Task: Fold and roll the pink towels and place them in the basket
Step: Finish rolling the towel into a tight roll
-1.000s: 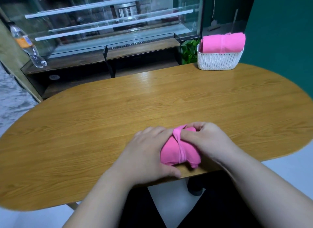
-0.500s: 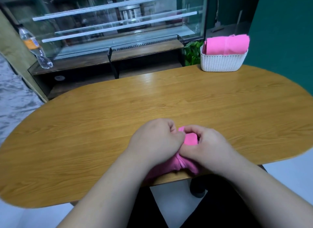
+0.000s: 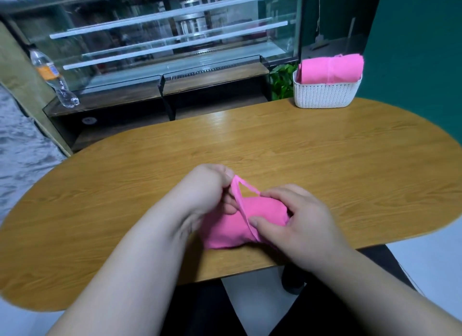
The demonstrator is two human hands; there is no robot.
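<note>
My left hand (image 3: 210,193) pinches the loose hem of the pink towel (image 3: 232,230), a soft, light roll I expect to slump unless squeezed around its middle. My right hand (image 3: 300,223) grips that body. Both sit well short of the basket (image 3: 325,95), on the counter (image 3: 337,160).

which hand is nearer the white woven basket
Right. The right hand is nearer the person and left of the white woven plastic basket; the left hand lies farther left.

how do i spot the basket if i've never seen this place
Find the oval wooden table. At its far right corner, beside the green wall, stands the white basket. It is the only lattice-sided container, with pink towels sticking out of its top.
</note>
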